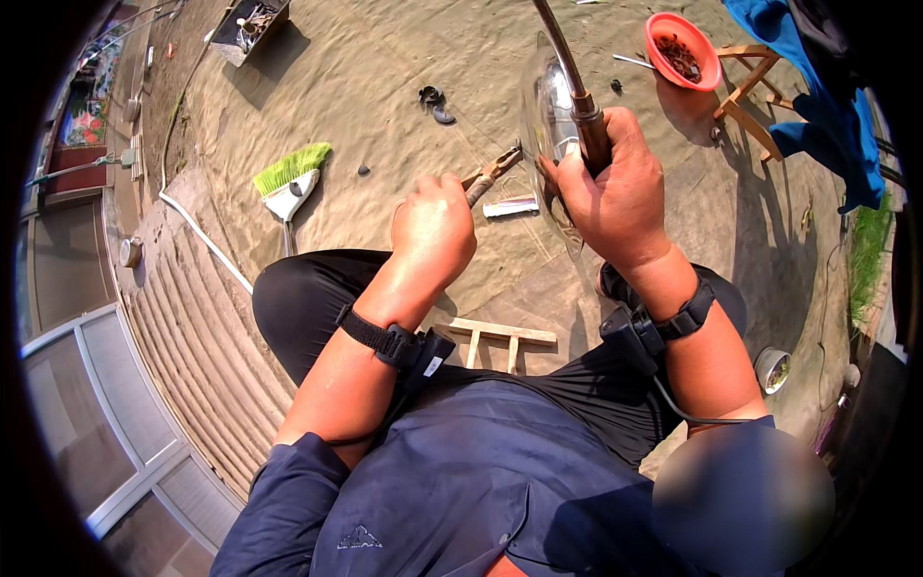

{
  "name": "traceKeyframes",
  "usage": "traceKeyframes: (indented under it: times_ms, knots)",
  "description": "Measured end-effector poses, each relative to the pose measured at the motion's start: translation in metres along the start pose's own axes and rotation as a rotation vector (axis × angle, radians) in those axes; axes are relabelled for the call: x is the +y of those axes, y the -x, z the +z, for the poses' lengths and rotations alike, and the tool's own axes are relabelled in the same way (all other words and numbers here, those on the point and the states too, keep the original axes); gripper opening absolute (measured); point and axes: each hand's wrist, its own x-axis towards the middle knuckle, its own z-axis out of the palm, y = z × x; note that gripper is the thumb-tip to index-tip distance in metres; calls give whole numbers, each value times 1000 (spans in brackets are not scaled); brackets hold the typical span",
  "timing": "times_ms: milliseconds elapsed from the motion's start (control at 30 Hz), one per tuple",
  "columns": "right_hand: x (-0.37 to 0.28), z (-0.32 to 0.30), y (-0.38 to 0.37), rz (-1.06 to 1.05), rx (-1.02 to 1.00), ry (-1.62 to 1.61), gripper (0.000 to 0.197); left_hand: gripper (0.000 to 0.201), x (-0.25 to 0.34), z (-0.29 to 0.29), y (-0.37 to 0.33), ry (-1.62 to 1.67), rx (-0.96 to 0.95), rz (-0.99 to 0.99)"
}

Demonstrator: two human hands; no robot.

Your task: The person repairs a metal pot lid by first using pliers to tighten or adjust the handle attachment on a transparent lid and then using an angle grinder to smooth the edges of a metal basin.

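My left hand [435, 226] is closed around the handles of a pair of pliers [492, 174], whose jaws point toward the lid. A round, clear, shiny lid [555, 96], apparently glass, stands on edge, seen from its side. My right hand [617, 197] wraps around a brown grip [593, 140] beside the lid's middle, with the thumb near its face. From this grip a curved metal rod [561, 38] rises out of view at the top. Just below the pliers, a white and purple tube [511, 207] lies on the ground.
A green-bristled broom [291, 183] lies left; broken black pieces [435, 104] lie ahead. A tray of tools [226, 43] stands far left. Far right are a red bowl [709, 72], a wooden stool [733, 108] and blue cloth [836, 135]. A wooden frame [500, 332] lies between my legs.
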Motion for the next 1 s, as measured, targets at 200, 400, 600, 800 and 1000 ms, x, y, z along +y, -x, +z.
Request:
traceKeyframes:
  times_ms: [200,400,600,800,1000]
  knots:
    - [-2,-1,1,-74,-18,40,22,15,-5,2,-1,-52,7,40]
    - [1,-4,2,-62,-63,37,22,17,-12,2,-4,12,-70,52]
    - [9,-6,3,79,-33,-215,21,28,-29,-10,2,305,-184,58]
    - [12,-18,3,27,-53,-62,17,23,-37,-32,5,1053,-485,-294]
    - [14,-19,-2,143,-11,-308,14,20,-53,-22,7,1103,-557,-383]
